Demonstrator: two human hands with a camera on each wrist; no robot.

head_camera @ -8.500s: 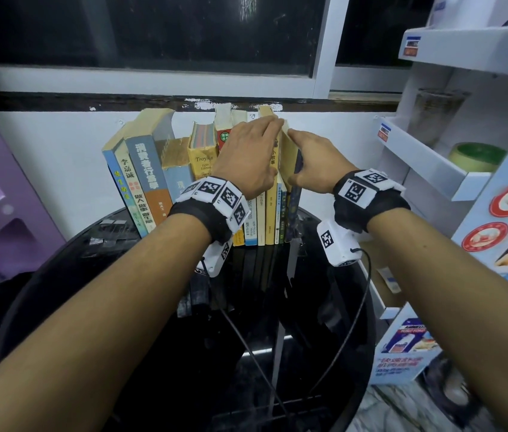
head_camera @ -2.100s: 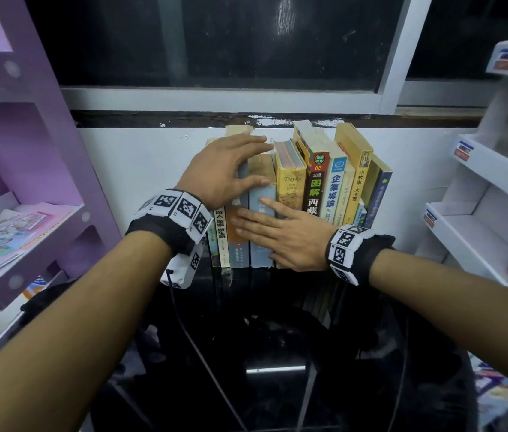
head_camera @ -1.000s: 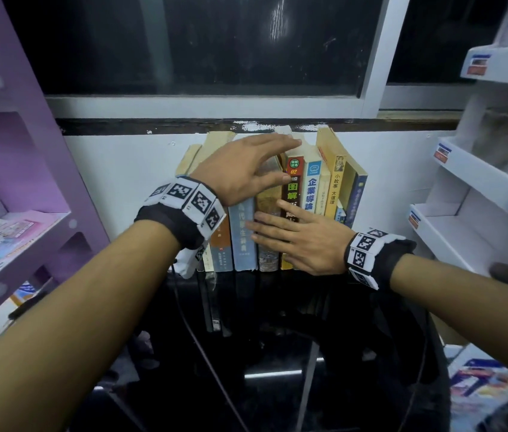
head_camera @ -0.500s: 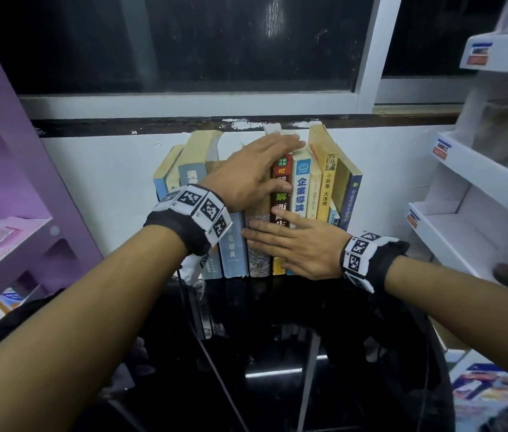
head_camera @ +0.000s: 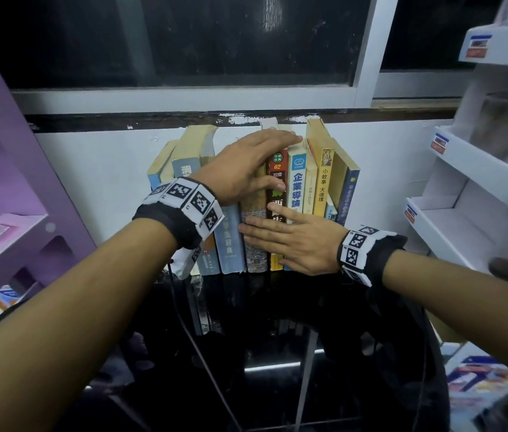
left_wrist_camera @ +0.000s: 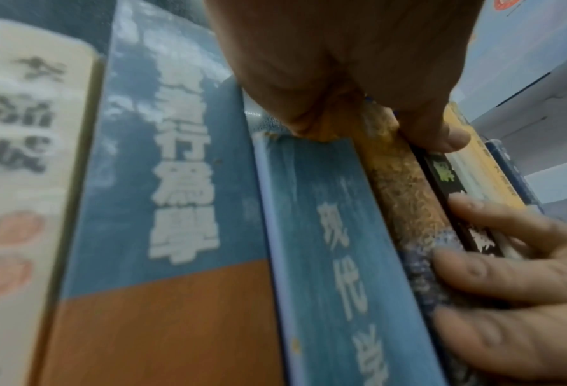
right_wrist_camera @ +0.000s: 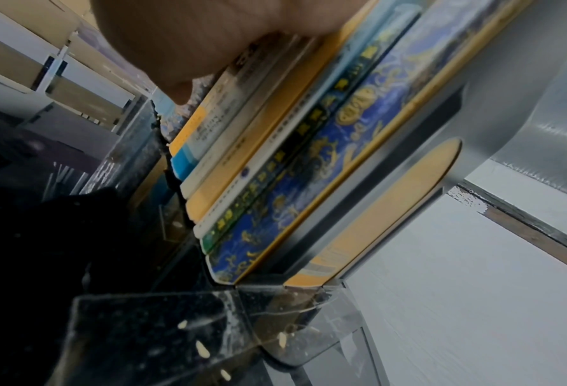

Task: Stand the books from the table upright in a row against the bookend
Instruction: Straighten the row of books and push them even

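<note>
Books [head_camera: 296, 182] stand in a row on the black glass table [head_camera: 277, 353], spines facing near, against the white wall. The rightmost volumes lean left; the bookend cannot be clearly identified. Left hand [head_camera: 243, 169] lies over the tops of the middle books, fingers extended flat, thumb against a dark spine [head_camera: 277, 210]. Right hand [head_camera: 299, 241] presses flat on the lower spines, fingers straight and spread, gripping nothing. Purple shelving [head_camera: 13, 169] stands left, white shelving [head_camera: 480, 182] right.
</note>
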